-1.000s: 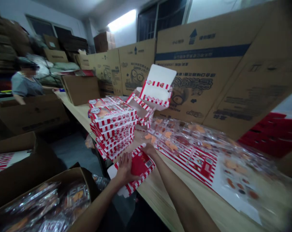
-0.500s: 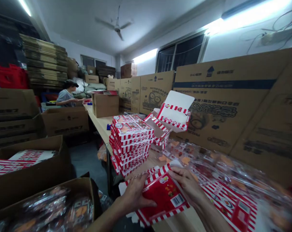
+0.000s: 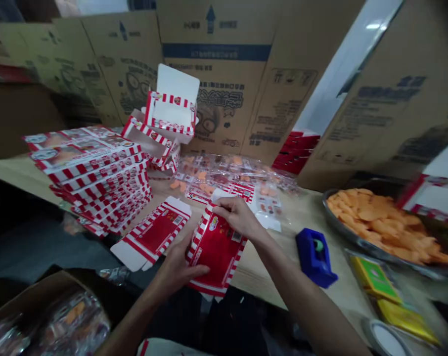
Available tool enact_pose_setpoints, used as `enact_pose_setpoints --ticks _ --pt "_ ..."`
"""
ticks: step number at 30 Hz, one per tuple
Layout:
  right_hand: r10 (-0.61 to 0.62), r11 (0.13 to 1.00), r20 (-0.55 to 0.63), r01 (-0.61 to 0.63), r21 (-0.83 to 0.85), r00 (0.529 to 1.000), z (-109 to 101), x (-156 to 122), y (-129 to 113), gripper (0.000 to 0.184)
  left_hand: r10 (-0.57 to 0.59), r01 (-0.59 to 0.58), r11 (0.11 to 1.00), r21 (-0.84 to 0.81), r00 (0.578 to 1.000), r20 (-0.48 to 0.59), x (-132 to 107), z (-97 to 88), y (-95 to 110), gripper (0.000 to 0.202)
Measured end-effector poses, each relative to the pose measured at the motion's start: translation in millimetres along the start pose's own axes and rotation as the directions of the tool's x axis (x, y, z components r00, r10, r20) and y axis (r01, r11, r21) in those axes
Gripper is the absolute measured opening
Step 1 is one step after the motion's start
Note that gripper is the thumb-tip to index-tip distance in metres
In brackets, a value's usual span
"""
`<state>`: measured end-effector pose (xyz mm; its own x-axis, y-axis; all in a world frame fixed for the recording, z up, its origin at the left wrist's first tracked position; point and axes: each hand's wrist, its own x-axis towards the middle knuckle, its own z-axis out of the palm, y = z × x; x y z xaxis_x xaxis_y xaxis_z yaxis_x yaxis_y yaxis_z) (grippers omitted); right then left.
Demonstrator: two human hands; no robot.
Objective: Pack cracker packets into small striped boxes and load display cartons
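Dim light, blurry stretched edges

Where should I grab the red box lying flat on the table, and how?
I'd pinch the red box by its white end flap, thumb above, fingers below, coming from the near side of the table. It lies flat, and that end seems to poke past the edge, leaving room underneath.

Saw a red panel with red-and-white striped borders on the held rectangular cardboard carton (image 3: 218, 252), similar stripes down the tall stack of thin cardboard boxes (image 3: 109, 183) by the front edge of the pale wooden table (image 3: 251, 269), deep blue on the plastic tape dispenser (image 3: 313, 259).
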<state>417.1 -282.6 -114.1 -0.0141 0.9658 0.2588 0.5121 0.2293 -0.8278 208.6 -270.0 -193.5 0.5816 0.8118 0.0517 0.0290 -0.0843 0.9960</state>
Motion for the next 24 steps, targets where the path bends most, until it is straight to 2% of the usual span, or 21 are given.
enact_pose_setpoints --ticks 3,5,6,7,8,9,10,11,12,13,14,15,16,17,19,22,24 --pt "0.000 0.999 0.020 0.001 -0.050 1.000 -2 -7 -2 0.028 0.016 -0.023 0.996 0.086 0.996 0.087 -3 21.2 -4 0.029" --pt "-0.045 0.996 0.023 0.047 -0.073 0.999 -7 -14 -2 0.026 -0.057 0.060 0.998 -0.017 0.986 0.155 -5 26.2 -10 0.031" --pt "-0.092 0.993 -0.032 0.089 -0.083 0.995 -10 -19 -1 0.022 -0.101 0.117 0.989 -0.089 0.980 0.172 -5 26.0 -13 0.034" --pt "-0.139 0.987 -0.148 0.125 -0.097 0.979 -13 -26 2 0.016 -0.141 0.172 0.971 -0.169 0.974 0.180 -6 24.5 -15 0.036" --pt "-0.167 0.984 -0.311 0.141 -0.104 0.936 -16 -34 5 0.012 -0.172 0.213 0.945 -0.249 0.969 0.177 -7 22.1 -16 0.037" --pt "-0.157 0.988 -0.471 0.136 -0.079 0.868 -18 -43 10 0.021 -0.193 0.236 0.917 -0.320 0.968 0.162 -8 19.4 -17 0.037" --pt "-0.097 0.993 -0.574 0.119 0.000 0.813 -19 -54 17 0.035 -0.206 0.248 0.891 -0.380 0.967 0.150 -9 16.9 -18 0.035" --pt "0.003 0.986 -0.586 0.096 0.138 0.810 -17 -64 24 0.048 -0.214 0.256 0.868 -0.425 0.966 0.144 -9 14.9 -19 0.034" --pt "0.113 0.947 -0.491 0.056 0.317 0.864 -14 -75 31 0.058 -0.218 0.260 0.853 -0.451 0.965 0.144 -10 13.8 -19 0.032" --pt "0.188 0.867 -0.306 -0.011 0.498 0.933 -9 -84 37 0.066 -0.225 0.272 0.845 -0.461 0.962 0.154 -11 13.7 -20 0.031" --pt "0.204 0.766 -0.095 -0.099 0.636 0.974 -2 -92 43 0.070 -0.235 0.287 0.839 -0.462 0.957 0.167 -12 14.3 -21 0.031" --pt "0.187 0.672 0.071 -0.180 0.719 0.980 4 -98 47 0.070 -0.248 0.306 0.834 -0.459 0.951 0.182 -12 15.6 -22 0.031" --pt "0.168 0.602 0.163 -0.232 0.764 0.972 11 -103 50 0.067 -0.261 0.321 0.830 -0.456 0.946 0.191 -13 17.2 -23 0.031" --pt "0.164 0.556 0.195 -0.254 0.791 0.967 16 -106 52 0.062 -0.272 0.333 0.827 -0.453 0.942 0.195 -14 18.8 -24 0.031" --pt "0.188 0.508 0.179 -0.252 0.824 0.966 23 -107 55 0.054 -0.293 0.354 0.817 -0.456 0.935 0.201 -15 20.9 -25 0.031" --pt "0.264 0.477 0.132 -0.248 0.843 0.956 30 -107 60 0.043 -0.324 0.381 0.786 -0.487 0.925 0.201 -15 20.9 -24 0.032" --pt "0.325 0.479 0.050 -0.209 0.853 0.945 36 -106 66 0.032 -0.342 0.392 0.762 -0.515 0.919 0.193 -17 20.2 -23 0.037"
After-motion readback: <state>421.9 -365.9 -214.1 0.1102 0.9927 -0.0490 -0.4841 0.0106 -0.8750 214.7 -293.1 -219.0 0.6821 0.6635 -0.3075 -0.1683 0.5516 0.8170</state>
